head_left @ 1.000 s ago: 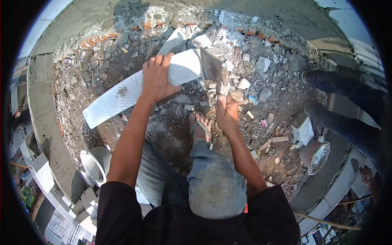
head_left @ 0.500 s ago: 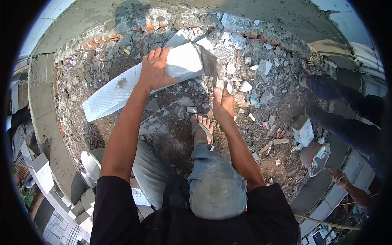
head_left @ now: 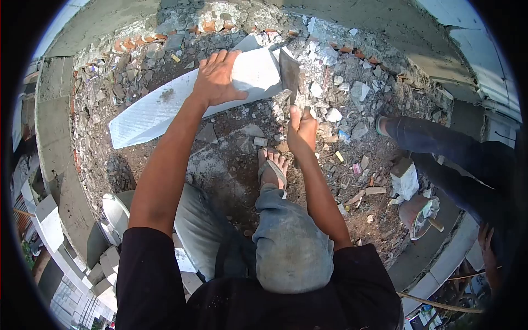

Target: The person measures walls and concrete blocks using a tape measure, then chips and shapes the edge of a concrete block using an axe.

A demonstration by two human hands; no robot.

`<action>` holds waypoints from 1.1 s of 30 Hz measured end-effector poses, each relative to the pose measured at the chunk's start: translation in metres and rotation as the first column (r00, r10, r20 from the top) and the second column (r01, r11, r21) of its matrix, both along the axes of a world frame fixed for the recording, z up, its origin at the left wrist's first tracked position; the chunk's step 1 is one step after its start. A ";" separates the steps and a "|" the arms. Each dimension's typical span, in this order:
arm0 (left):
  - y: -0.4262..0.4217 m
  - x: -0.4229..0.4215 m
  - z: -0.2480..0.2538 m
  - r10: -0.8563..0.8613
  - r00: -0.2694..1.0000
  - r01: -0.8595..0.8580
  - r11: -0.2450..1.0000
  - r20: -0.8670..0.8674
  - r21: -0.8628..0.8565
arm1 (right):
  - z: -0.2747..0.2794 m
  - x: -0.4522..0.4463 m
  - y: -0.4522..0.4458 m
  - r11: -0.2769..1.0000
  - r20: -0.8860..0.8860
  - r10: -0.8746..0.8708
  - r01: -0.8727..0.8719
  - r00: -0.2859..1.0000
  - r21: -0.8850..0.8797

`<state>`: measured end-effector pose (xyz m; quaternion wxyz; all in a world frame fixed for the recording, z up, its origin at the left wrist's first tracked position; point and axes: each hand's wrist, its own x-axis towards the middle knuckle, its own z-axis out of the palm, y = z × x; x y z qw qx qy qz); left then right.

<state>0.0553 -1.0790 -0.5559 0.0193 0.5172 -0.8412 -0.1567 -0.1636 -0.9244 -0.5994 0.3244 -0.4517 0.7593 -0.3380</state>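
Observation:
A long white slab [head_left: 256, 71] with a ribbed face lies tilted over the rubble. My left hand [head_left: 218, 80] rests on its upper side, fingers spread and thumb apart, steadying contact with the surface. In my right hand [head_left: 302, 129] is the handle of a flat metal blade tool [head_left: 290, 71]; the fingers are wrapped round it. The blade's edge is at the slab's right end. Whether it touches the slab there cannot be made out. Below the hands, my sandalled foot [head_left: 273, 168] stands on the dirt.
Broken tile and stone [head_left: 360, 91] cover the ground within a low cement wall [head_left: 55, 126]. At the right stands a co-worker, whose dark trouser legs [head_left: 440, 137] show. A bucket [head_left: 412, 214] with a stick-like handle sits near them. Another round container [head_left: 116, 214] is at the left.
The slab's left end has shifted slightly upward in view, and the blade has moved a little right. The co-worker's legs have come further left. A handle now shows in the bucket.

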 end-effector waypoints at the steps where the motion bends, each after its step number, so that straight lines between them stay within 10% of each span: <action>1: -0.003 0.000 0.000 -0.002 1.000 0.002 1.000 0.002 -0.015 | 0.005 -0.003 0.002 0.999 0.109 -0.043 0.045 0.993 -0.014; 8: -0.006 0.005 -0.009 0.000 0.999 -0.001 0.999 -0.034 -0.036 | 0.159 -0.001 -0.005 0.826 0.421 0.125 0.140 0.898 -0.546; 12: -0.009 -0.002 0.009 0.029 0.999 -0.033 0.988 0.025 0.150 | 0.143 0.008 -0.012 0.434 0.464 0.346 0.299 0.815 -0.850; 14: -0.006 0.004 0.002 0.027 0.999 -0.029 0.996 0.024 0.088 | 0.048 0.004 0.013 0.842 0.086 -0.055 0.092 0.995 -0.531; 16: -0.006 -0.001 0.003 0.009 1.000 -0.009 1.000 0.005 0.013 | -0.020 -0.004 0.019 0.997 -0.053 -0.077 0.076 0.996 -0.010; 24: -0.008 0.001 -0.002 -0.022 1.000 0.022 1.000 0.004 -0.009 | 0.184 0.001 -0.017 0.781 0.529 0.080 0.277 0.845 -0.560; 29: -0.008 0.000 0.002 -0.051 0.998 0.050 0.998 -0.021 -0.034 | 0.173 -0.006 -0.045 0.569 0.542 0.103 0.397 0.834 -0.720; 31: -0.007 0.000 0.003 -0.040 0.999 0.040 0.998 -0.001 -0.040 | 0.066 -0.009 -0.026 0.930 0.288 0.043 0.067 0.957 -0.362; 33: 0.005 -0.001 0.002 -0.040 0.999 0.039 0.997 -0.020 -0.068 | 0.016 -0.017 -0.021 0.988 -0.043 0.150 -0.152 0.988 -0.043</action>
